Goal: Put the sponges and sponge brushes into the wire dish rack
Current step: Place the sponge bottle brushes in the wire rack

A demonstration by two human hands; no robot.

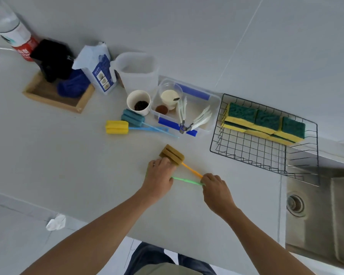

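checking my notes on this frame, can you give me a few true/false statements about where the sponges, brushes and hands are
1. Green-and-yellow sponges already lie in the wire dish rack. True.
2. The yellow sponge brush and the teal sponge brush are in the rack. False: both lie on the counter, beside the paper cup.
3. The right hand is at the ends of the orange handle and the green handle. True.
4. The left hand rests on the sink. False: it is on the counter by the brown sponge head.
5. The clear plastic bin is empty. False: it holds tongs and small containers.
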